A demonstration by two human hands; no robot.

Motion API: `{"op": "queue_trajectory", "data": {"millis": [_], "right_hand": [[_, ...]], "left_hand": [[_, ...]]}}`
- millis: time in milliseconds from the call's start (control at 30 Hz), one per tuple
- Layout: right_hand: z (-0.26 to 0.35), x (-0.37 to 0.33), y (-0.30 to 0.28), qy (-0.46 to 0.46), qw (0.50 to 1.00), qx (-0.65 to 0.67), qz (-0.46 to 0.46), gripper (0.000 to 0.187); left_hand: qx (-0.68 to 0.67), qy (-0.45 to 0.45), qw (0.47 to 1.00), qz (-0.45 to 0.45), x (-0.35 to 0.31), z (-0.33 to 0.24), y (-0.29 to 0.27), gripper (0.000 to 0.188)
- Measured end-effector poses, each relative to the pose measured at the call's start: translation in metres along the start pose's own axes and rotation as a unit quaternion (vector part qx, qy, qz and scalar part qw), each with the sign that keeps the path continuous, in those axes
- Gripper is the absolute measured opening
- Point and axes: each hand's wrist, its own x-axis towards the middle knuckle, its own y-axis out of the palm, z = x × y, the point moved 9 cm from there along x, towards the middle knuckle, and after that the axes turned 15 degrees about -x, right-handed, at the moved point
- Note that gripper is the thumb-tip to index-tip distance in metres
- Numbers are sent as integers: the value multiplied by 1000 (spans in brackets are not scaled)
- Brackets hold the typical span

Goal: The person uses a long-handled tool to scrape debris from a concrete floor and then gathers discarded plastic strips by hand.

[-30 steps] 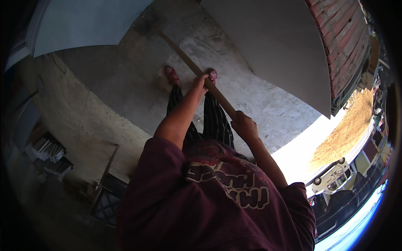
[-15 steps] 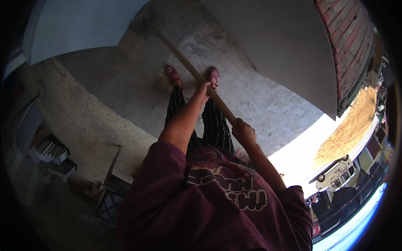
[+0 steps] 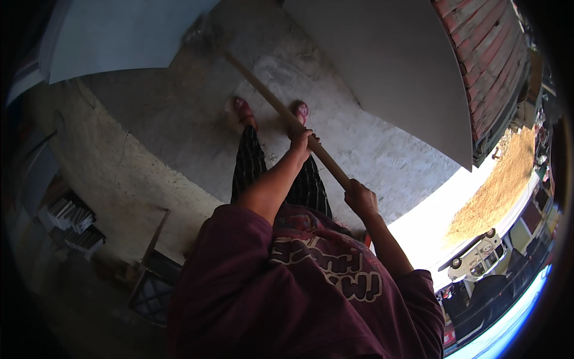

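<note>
A long wooden handle point(image 3: 263, 91) slants across in front of me, from near my right side up toward the far left. My left hand point(image 3: 304, 143) wraps round it at mid-length, in front of my legs. Closer to my body, my right hand point(image 3: 360, 199) grips the near end. At the far end of the handle there is a dark, blurred patch point(image 3: 200, 35) on the floor beside a pale panel; what kind of head it is I cannot make out.
Rough concrete floor point(image 3: 382, 155) lies under my red shoes point(image 3: 301, 111). A pale blue panel point(image 3: 119, 42) stands far left, a large grey panel point(image 3: 394, 66) far right. Stacked books or papers point(image 3: 72, 215) sit at left. Outside at right are a golden heap point(image 3: 496, 191) and a white vehicle point(image 3: 476, 256).
Both hands have shifted a little right and nearer to my body. The handle's near end moved with them, while its far end stays in about the same place.
</note>
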Motion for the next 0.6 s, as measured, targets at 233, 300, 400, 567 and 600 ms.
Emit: {"op": "queue_trajectory", "data": {"millis": [233,300,400,567,600], "right_hand": [[-35,-33,-22,-28,999,-21,-19,21],[-39,-41,-31,-44,998,-24,-28,20],[-40,-50,-44,-69,997,-35,-31,18],[-32,-50,-60,-117,990,-71,-25,18],[-27,-50,-62,-125,989,-76,-19,18]], "left_hand": [[-83,-13,996,-6,-25,45,-6,25],[-99,-24,995,-15,-38,54,-6,23],[-135,-16,991,-20,-48,64,-11,20],[-166,-10,986,-18,-62,62,-17,20],[-177,-6,984,-26,-65,58,-20,20]]}}
